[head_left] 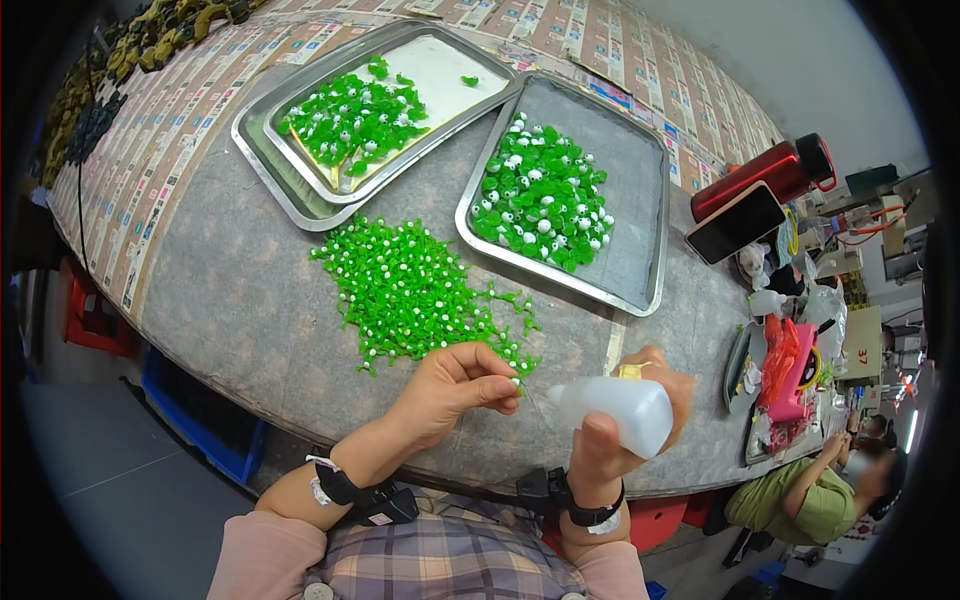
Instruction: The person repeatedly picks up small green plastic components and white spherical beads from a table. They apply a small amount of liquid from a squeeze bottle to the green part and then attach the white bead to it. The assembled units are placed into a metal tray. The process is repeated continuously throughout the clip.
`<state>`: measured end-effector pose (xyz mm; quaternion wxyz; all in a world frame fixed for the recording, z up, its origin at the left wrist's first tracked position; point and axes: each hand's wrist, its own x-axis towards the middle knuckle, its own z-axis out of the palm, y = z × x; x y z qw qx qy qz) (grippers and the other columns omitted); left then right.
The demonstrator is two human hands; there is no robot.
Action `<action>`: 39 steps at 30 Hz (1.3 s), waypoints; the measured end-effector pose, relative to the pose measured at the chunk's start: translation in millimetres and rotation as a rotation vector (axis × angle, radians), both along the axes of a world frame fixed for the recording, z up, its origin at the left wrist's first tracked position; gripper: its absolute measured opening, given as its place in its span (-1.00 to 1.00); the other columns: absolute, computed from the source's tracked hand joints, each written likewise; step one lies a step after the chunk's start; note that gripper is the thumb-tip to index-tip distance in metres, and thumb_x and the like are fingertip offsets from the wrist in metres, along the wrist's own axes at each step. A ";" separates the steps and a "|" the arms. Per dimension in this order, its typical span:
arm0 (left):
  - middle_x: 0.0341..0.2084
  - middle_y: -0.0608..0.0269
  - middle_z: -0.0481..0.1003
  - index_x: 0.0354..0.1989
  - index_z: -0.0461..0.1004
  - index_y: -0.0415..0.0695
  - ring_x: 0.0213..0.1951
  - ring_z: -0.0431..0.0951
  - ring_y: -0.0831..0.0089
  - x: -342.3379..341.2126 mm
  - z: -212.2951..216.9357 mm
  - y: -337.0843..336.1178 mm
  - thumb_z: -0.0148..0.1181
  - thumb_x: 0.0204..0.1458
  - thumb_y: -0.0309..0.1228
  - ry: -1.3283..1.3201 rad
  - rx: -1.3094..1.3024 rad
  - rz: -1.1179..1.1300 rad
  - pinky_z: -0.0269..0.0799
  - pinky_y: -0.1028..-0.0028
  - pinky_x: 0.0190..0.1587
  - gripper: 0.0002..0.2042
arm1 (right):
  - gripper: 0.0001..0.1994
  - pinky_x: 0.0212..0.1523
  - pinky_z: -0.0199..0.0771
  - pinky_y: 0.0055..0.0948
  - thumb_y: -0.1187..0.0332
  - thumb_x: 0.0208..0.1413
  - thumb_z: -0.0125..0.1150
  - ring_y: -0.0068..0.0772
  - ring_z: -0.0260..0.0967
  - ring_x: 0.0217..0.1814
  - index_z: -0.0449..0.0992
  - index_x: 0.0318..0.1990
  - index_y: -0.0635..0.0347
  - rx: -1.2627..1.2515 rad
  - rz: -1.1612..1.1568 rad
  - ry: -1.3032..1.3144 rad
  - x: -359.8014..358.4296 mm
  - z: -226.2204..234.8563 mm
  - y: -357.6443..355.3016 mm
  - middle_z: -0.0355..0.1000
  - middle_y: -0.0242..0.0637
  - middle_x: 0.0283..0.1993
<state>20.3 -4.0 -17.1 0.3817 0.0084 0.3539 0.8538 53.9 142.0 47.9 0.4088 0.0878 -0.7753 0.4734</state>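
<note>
The left hand is closed in a fingertip pinch on a small green piece, held just above the near edge of the grey surface. The right hand is wrapped around a white squeeze bottle, which lies tilted with its nozzle pointing left toward the pinched piece; nozzle tip and piece are close, but contact cannot be confirmed. Directly beyond the left hand lies a loose heap of green pieces with white dots, spread on the surface. Behind the heap, to the right, a metal tray carries a cluster of green pieces with larger white caps. To the left of it, two stacked metal trays hold a further batch of green pieces on a pale sheet. At the far right of the surface stand a red flask and a dark phone, propped against it. Another person in a green top sits at the lower right, well apart from both hands.
</note>
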 end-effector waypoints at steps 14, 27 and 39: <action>-0.56 0.20 0.43 -0.47 0.36 -0.23 -0.51 0.45 0.49 -0.2 1.9 -0.2 0.10 -0.12 -0.44 0.003 -0.009 -0.028 0.41 0.54 -0.42 -0.88 | -0.49 -0.58 0.06 -0.52 0.02 -0.33 0.28 -0.47 0.05 -0.59 0.21 -0.39 0.21 -0.065 -0.104 -0.006 1.7 -3.5 5.7 0.14 -0.37 -0.57; -0.45 0.24 0.39 -0.41 0.37 -0.27 -0.40 0.41 0.57 3.0 2.3 1.5 0.06 -0.13 -0.59 0.285 -0.106 0.137 0.36 0.61 -0.32 -0.91 | -0.52 -0.60 0.03 -0.55 0.06 -0.34 0.29 -0.51 0.04 -0.61 0.21 -0.43 0.21 -0.166 -0.081 -0.025 7.6 -7.1 7.0 0.13 -0.40 -0.60; -0.47 0.18 0.39 -0.44 0.37 -0.23 -0.42 0.42 0.47 3.4 2.4 2.0 0.07 -0.17 -0.64 0.279 -0.114 0.171 0.39 0.54 -0.34 -0.91 | -0.54 -0.53 0.14 -0.53 0.10 -0.30 0.27 -0.46 0.12 -0.53 0.24 -0.34 0.22 -0.057 -0.071 0.025 8.8 -12.1 8.5 0.20 -0.34 -0.48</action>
